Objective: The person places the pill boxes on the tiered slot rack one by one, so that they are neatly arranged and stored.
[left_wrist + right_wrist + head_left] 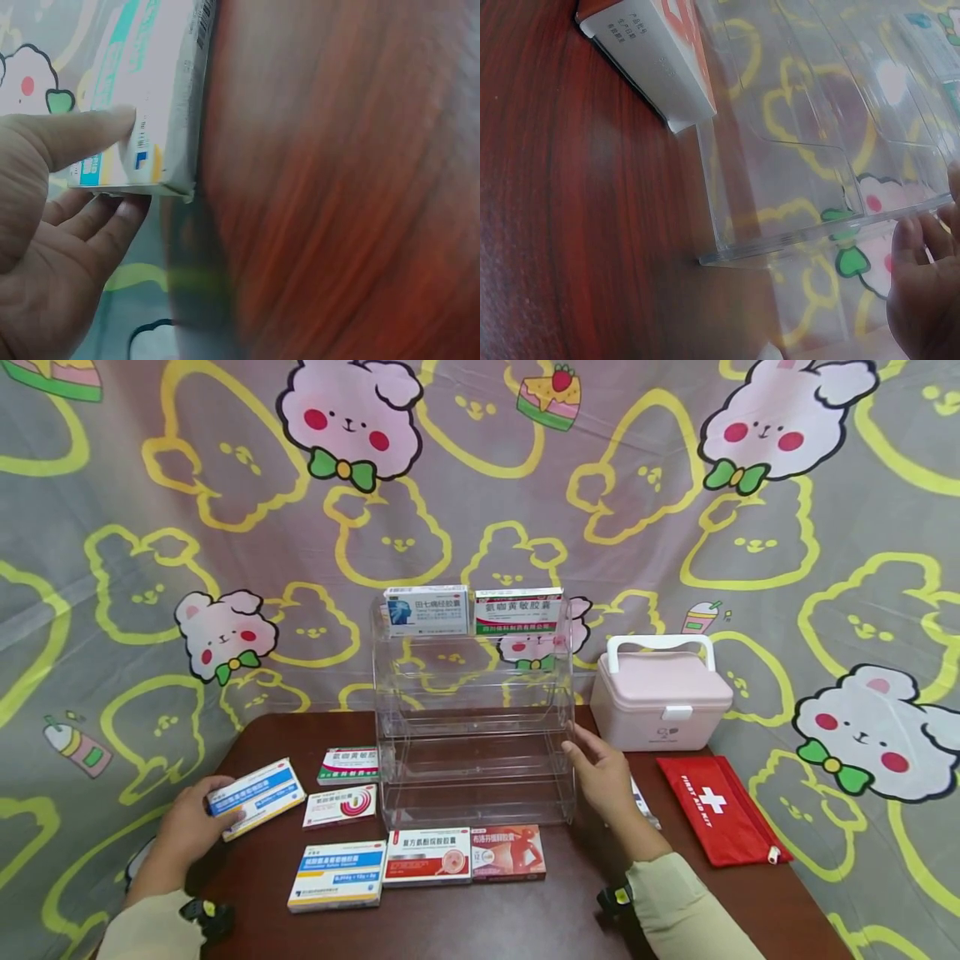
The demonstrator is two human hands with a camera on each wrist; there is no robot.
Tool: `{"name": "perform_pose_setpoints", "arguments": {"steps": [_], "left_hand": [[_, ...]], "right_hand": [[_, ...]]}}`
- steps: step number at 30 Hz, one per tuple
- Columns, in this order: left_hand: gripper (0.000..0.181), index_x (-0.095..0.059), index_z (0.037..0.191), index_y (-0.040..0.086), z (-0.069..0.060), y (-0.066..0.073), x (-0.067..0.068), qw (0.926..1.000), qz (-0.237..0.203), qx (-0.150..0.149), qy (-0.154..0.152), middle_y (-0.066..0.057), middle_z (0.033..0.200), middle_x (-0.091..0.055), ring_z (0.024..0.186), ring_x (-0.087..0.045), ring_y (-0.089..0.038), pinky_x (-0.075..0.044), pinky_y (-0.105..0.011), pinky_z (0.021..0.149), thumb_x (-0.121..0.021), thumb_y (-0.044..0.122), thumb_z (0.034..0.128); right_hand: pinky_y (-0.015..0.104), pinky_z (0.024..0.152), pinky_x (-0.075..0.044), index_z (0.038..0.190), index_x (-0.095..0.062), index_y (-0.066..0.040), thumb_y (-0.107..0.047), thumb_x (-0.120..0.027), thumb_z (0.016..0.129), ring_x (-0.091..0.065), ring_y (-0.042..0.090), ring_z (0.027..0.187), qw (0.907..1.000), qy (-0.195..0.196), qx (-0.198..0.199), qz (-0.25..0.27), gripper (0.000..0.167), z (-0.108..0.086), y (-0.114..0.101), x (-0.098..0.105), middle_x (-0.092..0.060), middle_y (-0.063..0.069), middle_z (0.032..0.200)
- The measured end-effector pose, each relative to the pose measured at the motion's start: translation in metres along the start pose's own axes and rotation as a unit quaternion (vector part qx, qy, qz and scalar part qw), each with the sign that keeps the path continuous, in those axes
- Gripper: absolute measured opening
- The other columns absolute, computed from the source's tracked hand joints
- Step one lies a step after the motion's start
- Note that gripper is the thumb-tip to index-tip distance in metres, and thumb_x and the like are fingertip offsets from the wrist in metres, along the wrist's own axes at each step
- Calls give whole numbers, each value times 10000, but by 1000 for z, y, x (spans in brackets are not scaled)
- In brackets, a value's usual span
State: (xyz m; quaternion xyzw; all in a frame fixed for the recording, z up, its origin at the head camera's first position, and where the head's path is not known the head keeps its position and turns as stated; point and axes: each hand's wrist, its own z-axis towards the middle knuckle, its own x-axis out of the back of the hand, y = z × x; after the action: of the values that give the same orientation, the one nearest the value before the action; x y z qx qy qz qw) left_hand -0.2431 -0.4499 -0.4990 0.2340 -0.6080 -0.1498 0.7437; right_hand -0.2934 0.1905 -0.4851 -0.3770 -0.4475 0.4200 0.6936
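My left hand (183, 827) pinches a white, blue and yellow medicine box (258, 797) at its left end, raised at the table's left side. In the left wrist view the thumb lies on the box's face (146, 82), with the fingers beneath. At centre stands a clear tiered display rack (476, 793). The right hand (609, 781) holds its right side edge, fingertips at the clear panel. Two medicine boxes, one with a blue head picture (427, 612) and one green and red (517, 612), stand on the top tier; the lower tiers hold no boxes.
Before the rack lie a blue-and-yellow box (337, 877), a red-and-white box (427, 857) and a pink-orange box (507, 853). Two more boxes (340, 807) lie left of it. On the right are a pink case (663, 697) and a red first aid pouch (720, 814).
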Motion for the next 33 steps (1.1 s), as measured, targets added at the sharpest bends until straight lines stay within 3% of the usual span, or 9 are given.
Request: {"name": "perform_pose_setpoints", "arguments": {"steps": [6,9,16,19,24,26,28,31,33], "left_hand": [[474,-593,1351,-82,-4,5,7,9990,340,-142,237,-380,1191,-602,1004,-611,-474,-488,-481,739,-801,58,948],[419,-634,1335,-64,-5,7,8,9988,287,-37,384,-347,1180,-617,989,-647,-463,-491,-386,695,-791,64,969],[352,-678,1344,-64,-12,9,13,9984,13,74,568,-375,1299,-631,1094,-693,-546,-573,-345,678,-746,79,1030],[361,-677,1360,-62,-13,14,14,9976,-71,147,678,-377,1313,-631,1105,-691,-551,-514,-252,642,-732,108,1047],[401,-651,1427,-53,-14,24,13,9931,-585,339,960,-370,1398,-608,1190,-659,-544,-395,-47,630,-681,160,1088],[415,-647,1446,-40,-14,28,14,9899,-811,365,1103,-361,1413,-621,1149,-683,-450,-371,3,634,-678,175,1092],[433,-639,1468,-22,-14,33,15,9867,-1062,385,1168,-354,1423,-630,1081,-693,-242,-390,14,652,-678,195,1095],[477,-632,1497,20,-13,43,19,9828,-1321,505,1185,-324,1451,-638,1009,-578,26,-418,7,678,-682,273,1096],[514,-609,1530,40,-11,51,22,9799,-1561,572,1101,-314,1512,-604,1132,-641,-15,-440,6,717,-671,317,1101]], "right_hand": [[20,951,-441,1477,-701,-145,-298,-760,1053,-643,246,1381,10000,-13,-36,-6,454,0,-2,1,-713,59,1462],[21,934,-447,1476,-701,-143,-288,-765,1050,-650,259,1372,10000,12,-62,-61,455,0,-2,1,-716,72,1456],[20,937,-473,1465,-707,-134,-223,-774,1041,-660,258,1361,10000,20,-50,67,438,0,-1,0,-713,61,1459],[26,937,-486,1463,-707,-121,-201,-773,1040,-665,263,1352,9999,27,-37,163,436,0,-1,-1,-714,57,1457],[23,953,-472,1471,-699,-118,-217,-769,1044,-655,254,1365,9999,22,-44,162,444,-1,-1,0,-708,58,1467],[15,962,-454,1473,-700,-125,-229,-768,1046,-643,243,1383,9999,15,-52,126,445,-1,-1,0,-705,54,1472],[7,967,-434,1474,-701,-138,-243,-767,1047,-629,234,1401,10000,11,-70,68,445,0,-1,0,-704,43,1473],[61,1010,-454,1473,-703,-151,-241,-769,1046,-621,225,1413,9999,8,-110,29,442,-1,-1,0,-704,31,1475],[190,1090,-499,1476,-702,-153,-249,-766,1048,-616,234,1420,9999,10,-109,-57,443,-1,-2,0,-704,35,1477]]}}
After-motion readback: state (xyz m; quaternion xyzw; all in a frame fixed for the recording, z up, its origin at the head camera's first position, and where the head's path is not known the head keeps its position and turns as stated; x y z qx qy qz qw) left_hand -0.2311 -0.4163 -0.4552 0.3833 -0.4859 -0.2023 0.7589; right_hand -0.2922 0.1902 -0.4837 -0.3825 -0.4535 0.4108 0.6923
